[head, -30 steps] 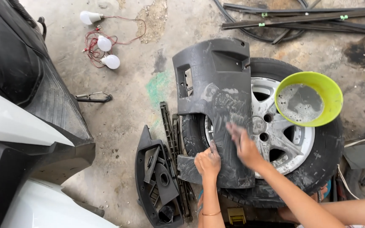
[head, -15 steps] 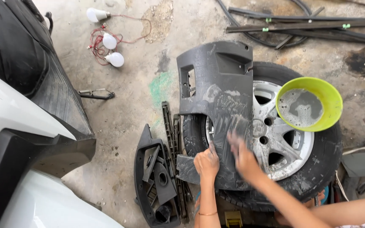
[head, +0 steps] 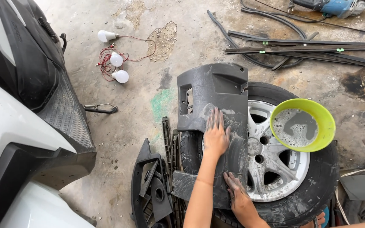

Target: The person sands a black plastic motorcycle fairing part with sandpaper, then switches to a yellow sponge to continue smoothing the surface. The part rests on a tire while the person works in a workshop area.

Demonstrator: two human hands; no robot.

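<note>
Presently, the left hand (head: 216, 136) lies flat, fingers spread, on the grey plastic panel (head: 214, 95) resting across the tyre (head: 313, 190). The right hand (head: 238, 195) presses open-palmed on the panel's near edge, gripping nothing. A green bowl (head: 303, 126) of suds sits right.

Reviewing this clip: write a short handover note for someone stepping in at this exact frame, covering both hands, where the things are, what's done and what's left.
Left hand: flat, fingers spread, on the upper half of the dark plastic panel, holding nothing.
Right hand: flat on the panel's lower edge, also holding nothing.
The panel lies across the left side of the wheel, which lies flat on the concrete. A green bowl of soapy water sits on the tyre's right side.
Done: grey, soapy smears cover the panel's middle and lower part.
Left: the top part looks dry and unsmeared; no rinsing visible.
</note>
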